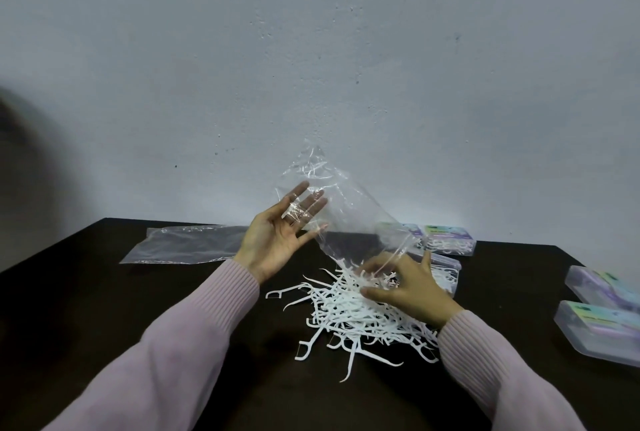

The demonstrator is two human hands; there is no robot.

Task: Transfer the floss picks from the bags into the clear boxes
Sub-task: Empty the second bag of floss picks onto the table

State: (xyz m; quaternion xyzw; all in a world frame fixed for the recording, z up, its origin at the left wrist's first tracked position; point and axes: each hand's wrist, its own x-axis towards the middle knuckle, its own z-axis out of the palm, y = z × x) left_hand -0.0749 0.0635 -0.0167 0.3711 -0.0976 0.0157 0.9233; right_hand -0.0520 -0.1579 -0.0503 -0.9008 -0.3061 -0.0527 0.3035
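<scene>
A clear bag (349, 208) stands upended above the dark table, mouth down, with a few floss picks still in its raised end. Below its mouth lies a loose pile of white floss picks (349, 312). My left hand (277, 240) is spread flat against the bag's upper side, its fingers showing through the plastic. My right hand (408, 288) pinches the bag's mouth just above the pile. Clear boxes with pastel labels lie near: one (450, 241) at the back with picks inside, one (450, 269) behind my right hand, and two more on the right (588, 286) (595, 330).
An empty flat clear bag (187, 245) lies at the back left of the table (104, 292). A pale wall rises directly behind the table's far edge. Both my arms are in pink ribbed sleeves.
</scene>
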